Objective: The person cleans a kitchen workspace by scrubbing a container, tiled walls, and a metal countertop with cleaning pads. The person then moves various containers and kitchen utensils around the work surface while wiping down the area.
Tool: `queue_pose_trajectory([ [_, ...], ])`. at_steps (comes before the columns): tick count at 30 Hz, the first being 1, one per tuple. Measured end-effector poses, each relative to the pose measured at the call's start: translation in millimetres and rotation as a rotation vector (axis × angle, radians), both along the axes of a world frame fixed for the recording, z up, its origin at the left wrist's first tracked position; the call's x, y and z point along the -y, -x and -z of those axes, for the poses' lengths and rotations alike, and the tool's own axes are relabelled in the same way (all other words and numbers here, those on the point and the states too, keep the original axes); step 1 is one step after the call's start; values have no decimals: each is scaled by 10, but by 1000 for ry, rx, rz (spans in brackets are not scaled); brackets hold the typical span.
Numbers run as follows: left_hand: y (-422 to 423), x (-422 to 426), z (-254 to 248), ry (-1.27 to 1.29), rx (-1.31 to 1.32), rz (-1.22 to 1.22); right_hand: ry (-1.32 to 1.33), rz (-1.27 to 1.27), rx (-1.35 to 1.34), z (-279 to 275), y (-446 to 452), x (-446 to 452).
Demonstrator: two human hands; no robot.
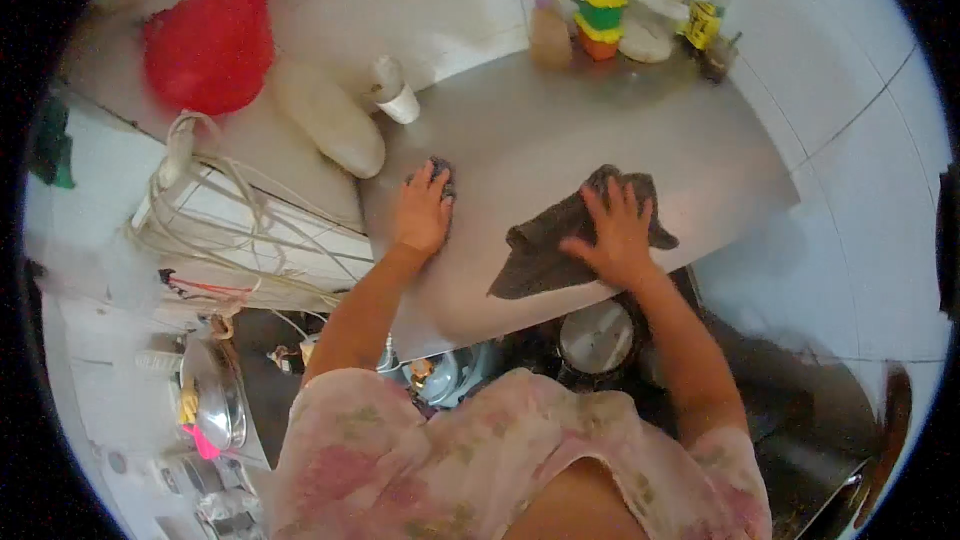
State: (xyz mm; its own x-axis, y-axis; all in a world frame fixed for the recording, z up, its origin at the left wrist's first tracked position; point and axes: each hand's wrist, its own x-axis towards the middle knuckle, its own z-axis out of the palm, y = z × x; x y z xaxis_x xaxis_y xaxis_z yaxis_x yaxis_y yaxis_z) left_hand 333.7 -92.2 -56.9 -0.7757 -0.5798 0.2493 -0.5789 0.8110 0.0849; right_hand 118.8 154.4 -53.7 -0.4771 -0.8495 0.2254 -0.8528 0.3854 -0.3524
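Observation:
My right hand (617, 240) lies flat on a dark grey-brown cloth (540, 245), fingers spread. The cloth is rumpled on the grey metal countertop (480, 145), with one corner trailing toward my body. To the left, my left hand (423, 215) rests on the same surface, its fingers curled over a small, dark, crumpled scrubber (447, 178). Most of that scrubber is hidden under the fingers, so its exact kind is unclear.
Yellow-lidded sponge packs (599, 20), bags and a round pale item (646, 41) stand along the back wall. A white cup (400, 103), a red funnel-shaped vessel (212, 45) and coiled cables (215, 195) are at left. Below the counter's front edge sits a lidded pot (596, 336).

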Motion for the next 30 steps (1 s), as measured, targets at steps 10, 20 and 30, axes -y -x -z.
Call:
queue_pose_trajectory([
  [10, -11, 9, 18, 24, 37, -14, -42, 43, -202, 372, 502, 36],
  [20, -40, 39, 89, -34, -74, 9, 403, -30, 247, -149, -96, 1860],
  [30, 7, 70, 79, -123, 42, -49, 605, -135, 768, -39, -872, 3754],
])
